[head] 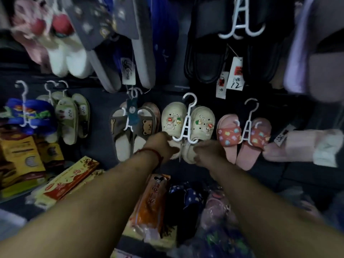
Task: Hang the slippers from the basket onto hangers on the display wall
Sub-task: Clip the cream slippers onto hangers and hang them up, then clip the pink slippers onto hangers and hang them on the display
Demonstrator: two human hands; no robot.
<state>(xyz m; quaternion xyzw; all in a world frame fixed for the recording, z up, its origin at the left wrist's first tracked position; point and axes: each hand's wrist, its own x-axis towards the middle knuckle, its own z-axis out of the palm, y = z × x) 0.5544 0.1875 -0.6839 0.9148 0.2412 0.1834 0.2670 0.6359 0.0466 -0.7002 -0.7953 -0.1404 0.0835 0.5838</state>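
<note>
Two cream clogs (172, 121) with cartoon charms, on white hanger (186, 127), left hand (162, 144) and right hand (208, 151) gripping heels

Clogs (172, 121) on hanger (186, 127); bear slippers (121, 140) left, strap sandals (229, 137) right; boxes (68, 181) perhaps below.

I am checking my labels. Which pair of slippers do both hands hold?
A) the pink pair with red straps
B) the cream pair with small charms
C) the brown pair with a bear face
B: the left hand and the right hand both grip the heels of the cream pair on its white hanger.
</note>
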